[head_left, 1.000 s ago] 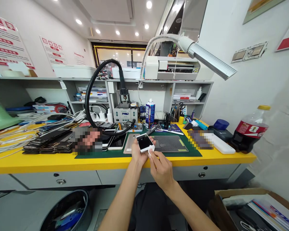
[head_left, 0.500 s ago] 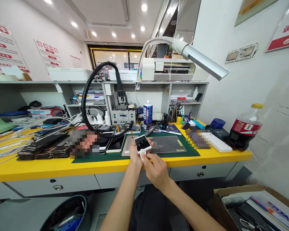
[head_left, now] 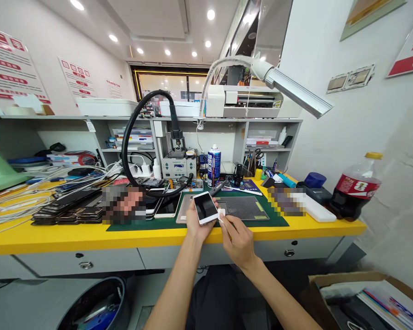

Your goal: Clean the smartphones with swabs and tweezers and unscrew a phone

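The left hand (head_left: pixel 196 224) holds a white phone (head_left: pixel 205 207) just above the near edge of the desk (head_left: pixel 72 233), fingers wrapped under it, thumb along its left side, dark screen tilted up toward the camera. The right hand (head_left: pixel 237 236) pinches a small white pad (head_left: pixel 221 214) between thumb and fingertips and presses it against the phone's near right corner. Both hands are closed on what they hold, neither spread.

Judging by this, the work is a wipe-down of the phone's face, and it looks mid-way. The screen reads dark and even with no obvious smears, though glare and distance make it hard to say whether it is clean. The pad is at the edge rather than the middle, so the rim or corner seems to be the part in hand; whether the back and the other edges are done cannot be told. The phone is in one piece, glass on, nothing opened.

Behind the hands lies a green mat (head_left: pixel 261 219) carrying a dark grid pad (head_left: pixel 242 207) and more phones (head_left: pixel 168 205) flat to the left. Farther back stand a spray can (head_left: pixel 214 165) and a solder station (head_left: pixel 178 164) with a looping black hose (head_left: pixel 131 133). A stack of phones (head_left: pixel 69 211) sits far left, a cola bottle (head_left: pixel 353 189) far right, and a lamp (head_left: pixel 296 94) hangs over it all.
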Motion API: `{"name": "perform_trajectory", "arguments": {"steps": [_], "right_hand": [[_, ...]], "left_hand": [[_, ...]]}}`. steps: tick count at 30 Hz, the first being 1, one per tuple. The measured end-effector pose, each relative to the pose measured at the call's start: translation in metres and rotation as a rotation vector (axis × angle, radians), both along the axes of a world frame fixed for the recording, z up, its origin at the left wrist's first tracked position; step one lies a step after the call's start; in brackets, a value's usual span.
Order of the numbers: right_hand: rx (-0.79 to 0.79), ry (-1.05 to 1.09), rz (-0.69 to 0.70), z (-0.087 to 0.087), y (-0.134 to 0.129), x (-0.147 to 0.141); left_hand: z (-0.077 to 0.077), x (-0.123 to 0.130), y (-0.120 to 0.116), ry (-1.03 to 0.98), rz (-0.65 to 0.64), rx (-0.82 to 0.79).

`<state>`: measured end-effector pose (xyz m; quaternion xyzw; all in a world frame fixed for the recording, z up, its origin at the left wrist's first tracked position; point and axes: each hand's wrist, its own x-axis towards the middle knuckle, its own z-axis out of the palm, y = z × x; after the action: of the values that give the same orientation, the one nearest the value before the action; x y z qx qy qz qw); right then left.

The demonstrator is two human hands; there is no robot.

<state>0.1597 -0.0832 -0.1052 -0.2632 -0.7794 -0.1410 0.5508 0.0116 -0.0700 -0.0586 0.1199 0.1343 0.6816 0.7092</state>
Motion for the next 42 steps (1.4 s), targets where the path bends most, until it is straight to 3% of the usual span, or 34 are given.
{"name": "perform_trajectory", "arguments": {"steps": [10, 16, 22, 28, 37, 42], "right_hand": [[-0.075, -0.19, -0.033, 0.012, -0.019, -0.003], [-0.101, -0.218, -0.019, 0.006, -0.03, -0.022], [-0.128, -0.231, -0.015, 0.016, -0.035, -0.03], [-0.083, -0.214, -0.052, 0.031, -0.03, -0.019], [-0.15, -0.253, -0.091, 0.05, -0.014, -0.021], [-0.151, -0.249, -0.113, 0.064, 0.002, -0.029]], "left_hand": [[0.012, 0.009, -0.012, 0.075, 0.002, 0.092], [0.012, 0.007, -0.012, 0.134, -0.003, 0.07], [0.009, 0.003, -0.013, 0.177, -0.012, 0.054], [0.008, 0.005, -0.015, 0.192, -0.035, 0.048], [0.01, 0.011, -0.019, 0.136, -0.095, 0.131], [0.008, 0.013, -0.015, 0.07, 0.007, 0.153]]}}
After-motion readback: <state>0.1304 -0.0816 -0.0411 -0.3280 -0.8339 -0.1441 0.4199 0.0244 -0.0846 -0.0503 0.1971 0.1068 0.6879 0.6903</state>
